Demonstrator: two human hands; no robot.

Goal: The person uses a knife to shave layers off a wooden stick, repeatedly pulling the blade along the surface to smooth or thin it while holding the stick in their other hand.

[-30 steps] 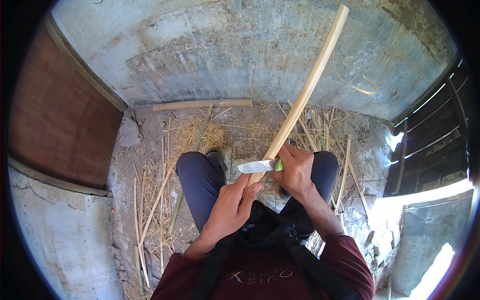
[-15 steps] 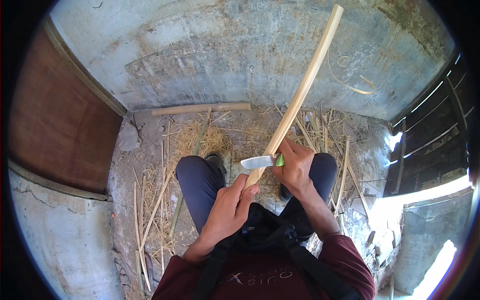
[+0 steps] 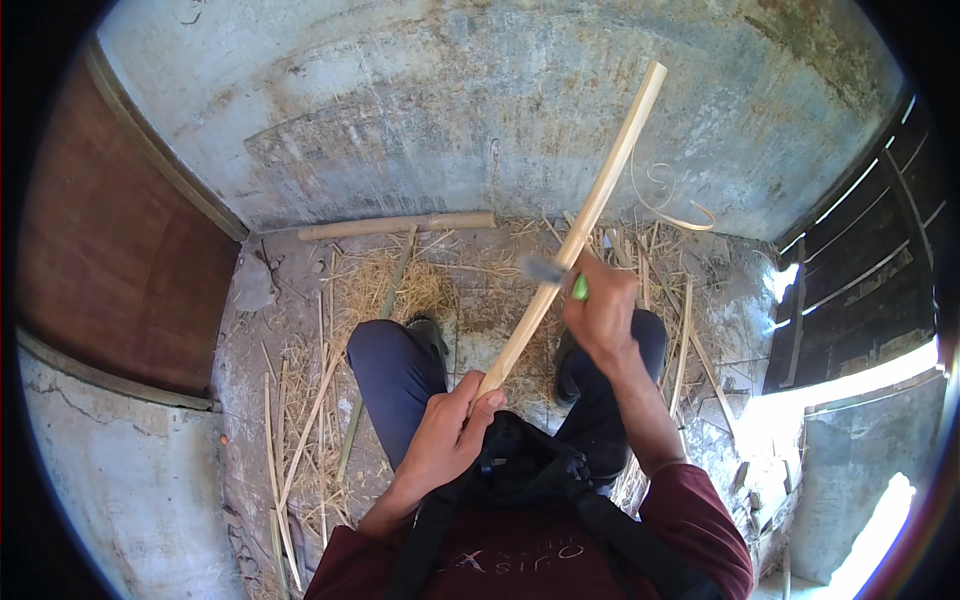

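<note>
- Pinching the near end of a pale strip [image 3: 530,328]: left hand [image 3: 442,438], thumb against fingers.
- Right hand [image 3: 603,308], farther up, closed around a knife [image 3: 580,288] by its green handle; blade [image 3: 542,269] blurred, set crosswise at the strip's middle, contact impossible to tell.
- Strip slants away rightward, a thin curled shaving [image 3: 688,223] beside its far part.
- Beyond, I note loose straw [image 3: 395,285] and a round pole [image 3: 400,227] along the stained wall [image 3: 380,120].

The bare left hand [image 3: 443,440] is curled tight, thumb [image 3: 483,412] just right of its bent fingers; its bare forearm [image 3: 388,512] slants back and leftward behind them. Ahead and right of those fingers, the bare right hand [image 3: 603,308] is clenched, its bare, slim forearm [image 3: 646,412] trailing back rightward.
</note>
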